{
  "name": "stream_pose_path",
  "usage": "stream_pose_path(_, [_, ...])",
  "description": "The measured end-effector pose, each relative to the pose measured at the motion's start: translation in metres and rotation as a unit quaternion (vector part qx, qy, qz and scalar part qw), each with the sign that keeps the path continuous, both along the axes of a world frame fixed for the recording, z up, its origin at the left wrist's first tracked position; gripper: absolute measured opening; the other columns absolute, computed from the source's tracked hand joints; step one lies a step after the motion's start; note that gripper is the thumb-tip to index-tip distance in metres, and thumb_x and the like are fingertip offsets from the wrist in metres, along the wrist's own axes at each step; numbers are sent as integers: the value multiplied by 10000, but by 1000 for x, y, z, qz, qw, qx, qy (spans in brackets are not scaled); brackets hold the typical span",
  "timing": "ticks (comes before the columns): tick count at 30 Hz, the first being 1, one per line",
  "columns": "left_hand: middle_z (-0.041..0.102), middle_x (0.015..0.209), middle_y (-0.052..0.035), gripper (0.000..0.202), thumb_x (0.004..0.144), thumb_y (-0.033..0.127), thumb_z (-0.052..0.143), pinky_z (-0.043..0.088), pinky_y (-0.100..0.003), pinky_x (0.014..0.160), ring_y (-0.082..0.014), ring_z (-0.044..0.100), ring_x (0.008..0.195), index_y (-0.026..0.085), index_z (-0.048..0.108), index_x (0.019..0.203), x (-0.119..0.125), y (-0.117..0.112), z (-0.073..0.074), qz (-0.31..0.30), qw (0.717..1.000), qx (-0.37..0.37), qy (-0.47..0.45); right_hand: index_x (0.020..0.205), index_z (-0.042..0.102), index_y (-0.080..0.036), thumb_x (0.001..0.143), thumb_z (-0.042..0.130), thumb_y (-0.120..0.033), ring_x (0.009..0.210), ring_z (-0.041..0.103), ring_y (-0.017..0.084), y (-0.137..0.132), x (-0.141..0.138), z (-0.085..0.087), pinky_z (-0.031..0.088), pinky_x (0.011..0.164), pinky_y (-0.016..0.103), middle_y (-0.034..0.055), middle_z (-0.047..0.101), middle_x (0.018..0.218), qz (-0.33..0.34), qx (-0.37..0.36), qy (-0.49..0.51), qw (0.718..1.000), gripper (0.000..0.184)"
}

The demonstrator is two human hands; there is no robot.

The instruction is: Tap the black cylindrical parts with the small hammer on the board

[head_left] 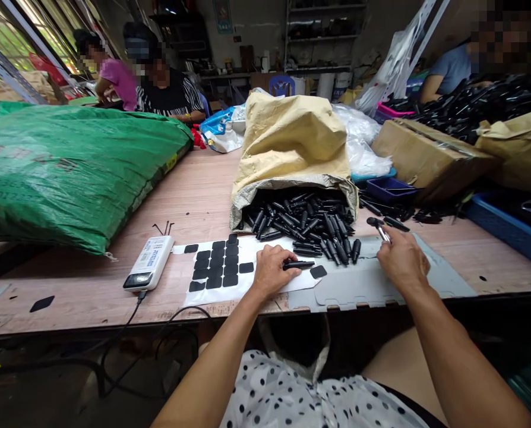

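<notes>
My left hand (272,270) rests on a white sheet (265,279) and is closed on a slim black plastic piece (299,265) lying across its fingertips. A single black rounded pad (318,271) lies just right of it. Rows of black pads (216,264) cover the sheet's left part. My right hand (401,258) is over a grey flat panel (381,282), pinching a small metal tool with a black tip (380,227). Behind both hands a tan sack (292,142) spills several black pieces (305,226) onto the wooden table (194,196).
A white power bank (149,261) with a cable lies left of the sheet. A big green sack (65,160) fills the left side. Cardboard box (426,154), blue trays (390,189) and more black parts (479,104) stand at right. Other people sit at the far side.
</notes>
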State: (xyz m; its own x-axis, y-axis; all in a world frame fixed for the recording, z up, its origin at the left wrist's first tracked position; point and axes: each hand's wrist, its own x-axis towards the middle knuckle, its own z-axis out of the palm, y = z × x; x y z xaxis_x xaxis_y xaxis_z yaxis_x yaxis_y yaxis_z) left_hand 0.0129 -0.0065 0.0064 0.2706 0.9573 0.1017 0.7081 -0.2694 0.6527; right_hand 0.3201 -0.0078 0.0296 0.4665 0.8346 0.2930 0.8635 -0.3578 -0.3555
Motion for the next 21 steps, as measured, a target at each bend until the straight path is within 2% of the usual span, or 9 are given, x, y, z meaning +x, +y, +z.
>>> stream_pose_path(4, [709,940,-3,195,782,337,839,368,-424,963,-261,543,1058,296,778,962,-1,1,-3,-4,1000,-1,-4,1400,648,-280,954,457,-258,976,606,266,16,9,-21,421,760,378,149,623,1221,-29,-76,-11,997,485])
stream_pose_path(9, [708,960,-21,166,845,363,774,358,-437,1001,-262,535,1059,276,773,986,-1,0,1,-13,999,1,-36,1384,656,-224,966,453,-220,951,560,267,15,0,-45,377,734,369,158,601,1098,-10,-11,-124,992,465])
stream_pose_path(11, [710,995,-37,162,886,367,719,352,-438,1015,-265,533,1072,254,763,994,-2,-9,11,-18,996,7,-86,1370,660,-218,964,457,-219,921,544,256,15,0,-50,356,709,361,150,597,1073,-9,0,-148,989,454])
stream_pose_path(13, [704,995,-51,199,926,392,663,376,-415,1001,-253,550,1046,226,742,1001,-3,-26,23,-29,983,-17,-182,1365,657,-223,970,446,-223,904,533,249,15,1,-52,336,689,354,139,595,1058,-7,6,-162,987,448])
stream_pose_path(15, [690,899,-50,297,959,476,608,427,-377,931,-221,587,930,203,717,999,-6,-49,32,-67,939,-123,-314,1360,655,-223,977,437,-233,899,527,245,16,2,-53,325,681,351,134,592,1046,-6,13,-173,985,440])
stream_pose_path(17, [656,769,-33,417,930,587,615,467,-340,813,-184,595,761,183,704,982,-8,-74,34,-132,853,-295,-411,1354,653,-220,980,435,-239,898,526,245,16,2,-53,315,677,351,133,589,1041,-7,17,-180,983,433])
stream_pose_path(19, [636,723,-24,485,830,633,715,472,-310,723,-159,579,666,164,713,956,-10,-96,25,-196,772,-449,-406,1348,651,-215,981,431,-238,901,526,247,15,1,-52,305,673,354,136,588,1041,-8,17,-183,983,429])
stream_pose_path(20, [636,729,-23,485,782,616,766,468,-297,698,-151,576,655,159,723,941,-9,-104,16,-211,756,-496,-372,1348,649,-212,979,431,-234,903,526,248,15,1,-52,300,672,355,137,588,1042,-8,16,-183,983,429])
stream_pose_path(21, [640,743,-23,458,759,580,794,464,-287,691,-149,578,663,158,733,926,-8,-111,5,-213,761,-519,-326,1347,647,-209,974,436,-230,905,525,248,15,0,-51,297,672,356,139,587,1042,-7,15,-182,983,429])
